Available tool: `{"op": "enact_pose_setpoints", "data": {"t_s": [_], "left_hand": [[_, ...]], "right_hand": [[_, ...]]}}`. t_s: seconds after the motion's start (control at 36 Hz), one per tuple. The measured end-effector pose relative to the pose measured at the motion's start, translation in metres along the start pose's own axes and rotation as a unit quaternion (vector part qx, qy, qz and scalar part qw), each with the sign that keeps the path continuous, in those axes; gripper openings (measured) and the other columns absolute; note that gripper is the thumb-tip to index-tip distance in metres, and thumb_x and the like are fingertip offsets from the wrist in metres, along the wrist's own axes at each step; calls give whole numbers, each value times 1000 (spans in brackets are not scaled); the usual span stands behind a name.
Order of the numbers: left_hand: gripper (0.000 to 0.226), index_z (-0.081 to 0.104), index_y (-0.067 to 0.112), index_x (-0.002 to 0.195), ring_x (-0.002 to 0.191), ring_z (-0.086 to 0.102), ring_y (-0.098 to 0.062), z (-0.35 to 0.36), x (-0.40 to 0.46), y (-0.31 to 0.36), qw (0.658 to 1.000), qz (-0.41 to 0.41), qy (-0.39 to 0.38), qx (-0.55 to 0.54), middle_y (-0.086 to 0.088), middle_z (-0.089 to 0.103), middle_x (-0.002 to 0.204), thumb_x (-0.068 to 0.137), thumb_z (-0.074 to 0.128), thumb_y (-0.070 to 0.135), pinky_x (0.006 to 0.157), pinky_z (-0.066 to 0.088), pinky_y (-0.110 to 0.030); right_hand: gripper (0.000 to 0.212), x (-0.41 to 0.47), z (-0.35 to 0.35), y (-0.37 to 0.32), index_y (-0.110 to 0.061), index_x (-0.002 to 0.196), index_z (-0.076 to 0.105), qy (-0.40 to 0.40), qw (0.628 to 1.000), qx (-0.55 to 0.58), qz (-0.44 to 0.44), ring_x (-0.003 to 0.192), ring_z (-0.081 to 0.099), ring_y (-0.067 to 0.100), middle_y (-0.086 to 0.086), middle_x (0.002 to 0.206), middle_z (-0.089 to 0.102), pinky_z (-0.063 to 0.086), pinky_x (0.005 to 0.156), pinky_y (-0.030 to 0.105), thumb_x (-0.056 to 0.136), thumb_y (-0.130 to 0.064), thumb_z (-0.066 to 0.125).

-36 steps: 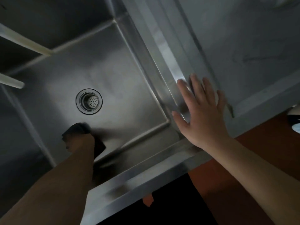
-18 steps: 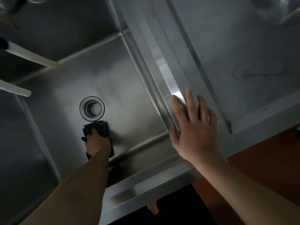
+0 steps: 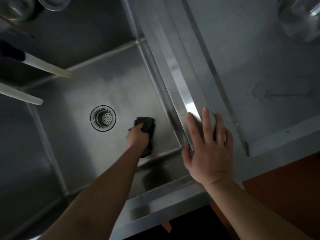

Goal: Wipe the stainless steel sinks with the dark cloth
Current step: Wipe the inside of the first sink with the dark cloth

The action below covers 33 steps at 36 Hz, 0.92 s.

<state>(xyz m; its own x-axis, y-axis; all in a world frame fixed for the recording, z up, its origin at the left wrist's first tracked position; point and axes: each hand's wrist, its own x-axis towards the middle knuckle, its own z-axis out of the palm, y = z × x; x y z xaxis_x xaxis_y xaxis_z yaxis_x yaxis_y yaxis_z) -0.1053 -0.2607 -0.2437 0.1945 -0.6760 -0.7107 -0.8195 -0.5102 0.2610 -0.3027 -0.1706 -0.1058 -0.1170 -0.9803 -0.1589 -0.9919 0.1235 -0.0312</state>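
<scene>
- The left hand (image 3: 137,138) reaches down into the sink (image 3: 107,87) and grips the dark cloth (image 3: 147,126), fingers curled over its top, pressing it onto the steel floor of the basin.
- The cloth sticks out ahead of the knuckles and trails back under the palm, towards the near wall of the basin; its edges are blurred, so its exact fold is hard to make out.
- Just to the left of that hand sits the round drain (image 3: 103,118) with its perforated strainer, apart from the cloth.
- To the right of the cloth, the basin floor meets the right wall, with the near right corner close to the hand's wrist.
- The right hand (image 3: 207,146) lies flat with straight, slightly spread fingers on the raised rim (image 3: 180,84) that runs along the right side of the sink; it holds nothing, and its thumb hangs over the inner edge towards the basin.
- Beyond the right hand, further right, spreads the flat steel counter (image 3: 259,66), with faint streak marks on it.
- At the far right corner of the counter a shiny round metal vessel (image 3: 301,19) is partly in view.
- Far to the left of the left hand, two pale rods (image 3: 46,67) jut out over the basin from the left edge, one above the other.
- Behind the basin, at the top left, rounded metal ware (image 3: 50,3) is cut off by the frame.
- Near the person, below the counter's front edge, reddish-brown floor (image 3: 285,187) shows on the right.
</scene>
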Motion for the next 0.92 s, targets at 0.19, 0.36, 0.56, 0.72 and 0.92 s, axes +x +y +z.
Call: {"op": "enact_pose_setpoints", "data": {"t_s": [0.19, 0.36, 0.56, 0.72, 0.92], "left_hand": [[39, 70, 8, 105, 91, 69, -32, 28, -6, 70, 928, -60, -114, -350, -18, 70, 98, 80, 49, -14, 85, 59, -49], [46, 65, 13, 112, 79, 65, -22, 24, -24, 60, 856, -83, -190, -473, -9, 68, 93, 83, 50, -19, 63, 57, -32], [43, 63, 7, 118, 74, 69, -15, -21, -63, 59, 815, -15, -251, -523, -8, 69, 93, 86, 49, -18, 56, 55, -22], [45, 61, 11, 117, 77, 65, -14, -67, -107, 64, 804, 54, -269, -528, -5, 67, 92, 85, 49, -19, 65, 55, -22], [46, 73, 24, 92, 78, 66, -7, -109, -130, 35, 877, 214, -271, -335, 9, 70, 78, 73, 61, -16, 77, 55, -26]], "right_hand": [[84, 0, 2, -2, -26, 159, 13, -14, 1000, -10, 4, 148, 16, 45, 13, 167, 3, 27, 109, 57, 87, -46, 51], [82, 0, 0, -4, -26, 159, 13, -28, 999, -17, 7, 149, 15, 44, 13, 167, 3, 27, 109, 56, 87, -46, 48], [76, 1, 1, -4, -26, 159, 12, -30, 999, -16, 12, 148, 16, 45, 13, 167, 4, 27, 109, 56, 93, -50, 40], [66, 1, -12, -7, -30, 157, 23, -52, 998, 27, 19, 147, 22, 40, 8, 166, 12, 29, 110, 55, 98, -60, 25], [59, -6, -39, -2, -24, 148, 44, -29, 972, 230, 49, 150, 22, 30, 5, 160, 33, 18, 116, 59, 97, -52, 36]]}}
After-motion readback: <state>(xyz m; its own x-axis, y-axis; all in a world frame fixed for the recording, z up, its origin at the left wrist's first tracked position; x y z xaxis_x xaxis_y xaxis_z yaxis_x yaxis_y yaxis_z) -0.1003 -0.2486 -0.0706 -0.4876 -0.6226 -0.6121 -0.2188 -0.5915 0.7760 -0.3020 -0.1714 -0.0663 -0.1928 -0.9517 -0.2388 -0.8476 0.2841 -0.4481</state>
